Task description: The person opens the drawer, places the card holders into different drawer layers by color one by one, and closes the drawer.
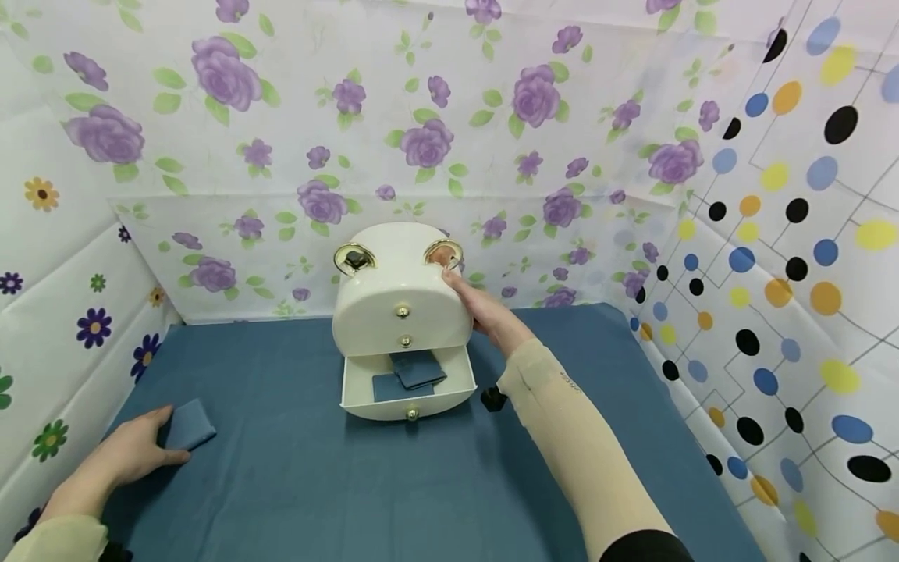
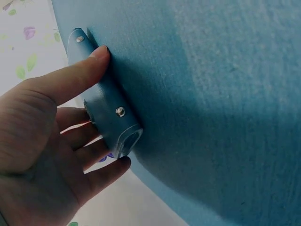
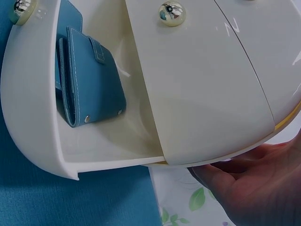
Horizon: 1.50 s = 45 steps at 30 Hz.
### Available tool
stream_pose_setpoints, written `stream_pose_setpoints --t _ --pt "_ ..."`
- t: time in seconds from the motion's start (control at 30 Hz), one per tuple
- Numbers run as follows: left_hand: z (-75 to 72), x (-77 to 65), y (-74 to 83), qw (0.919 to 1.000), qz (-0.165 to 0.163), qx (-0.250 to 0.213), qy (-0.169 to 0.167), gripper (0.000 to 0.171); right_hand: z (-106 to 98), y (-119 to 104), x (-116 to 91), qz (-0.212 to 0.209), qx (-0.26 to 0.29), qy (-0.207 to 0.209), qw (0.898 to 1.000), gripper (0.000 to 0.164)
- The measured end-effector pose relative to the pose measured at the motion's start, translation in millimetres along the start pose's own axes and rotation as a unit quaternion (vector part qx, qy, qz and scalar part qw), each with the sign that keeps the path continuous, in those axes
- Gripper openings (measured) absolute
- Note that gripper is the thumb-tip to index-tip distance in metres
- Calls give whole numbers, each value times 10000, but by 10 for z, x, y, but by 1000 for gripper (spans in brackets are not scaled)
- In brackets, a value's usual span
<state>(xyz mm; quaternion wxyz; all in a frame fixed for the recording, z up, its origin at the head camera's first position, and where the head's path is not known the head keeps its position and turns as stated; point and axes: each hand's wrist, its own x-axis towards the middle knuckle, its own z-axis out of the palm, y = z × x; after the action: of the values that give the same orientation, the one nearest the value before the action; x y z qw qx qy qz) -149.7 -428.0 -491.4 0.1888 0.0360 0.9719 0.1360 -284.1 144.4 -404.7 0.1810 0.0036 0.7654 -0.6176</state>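
Observation:
At the left of the head view, my left hand (image 1: 136, 445) pinches a small blue wallet (image 1: 191, 425) close over the blue cloth. The left wrist view has my thumb on one side of the wallet (image 2: 106, 101), with fingers behind it; metal studs show along its edge. My right hand (image 1: 492, 316) rests against the right side of a white drawer box (image 1: 400, 312), its fingers partly hidden behind the box. The bottom drawer (image 1: 456, 375) is pulled out. Two blue wallets lie inside, the upper one (image 3: 94, 77) overlapping the other (image 1: 386, 388).
Two gold-rimmed round eyes (image 1: 354, 257) top the box, and gold knobs (image 1: 403, 311) run down its front. A blue cloth (image 1: 302, 484) covers the table. Flowered sheeting (image 1: 428, 144) hangs behind, with a dotted sheet (image 1: 794, 273) on the right.

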Motion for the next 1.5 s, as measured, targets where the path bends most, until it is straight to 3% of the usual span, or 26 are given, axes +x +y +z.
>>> stream_pose_setpoints --t 0.23,0.63,1.5 --pt "-87 21 49 9999 -73 67 35 122 -41 -36 16 -29 -46 78 10000 91" --pt "-48 -22 46 9986 17 222 470 115 -23 -40 13 6 -111 95 9999 93" --pt "-24 -52 86 9980 123 172 603 115 1 13 10 -4 -85 75 9999 93"
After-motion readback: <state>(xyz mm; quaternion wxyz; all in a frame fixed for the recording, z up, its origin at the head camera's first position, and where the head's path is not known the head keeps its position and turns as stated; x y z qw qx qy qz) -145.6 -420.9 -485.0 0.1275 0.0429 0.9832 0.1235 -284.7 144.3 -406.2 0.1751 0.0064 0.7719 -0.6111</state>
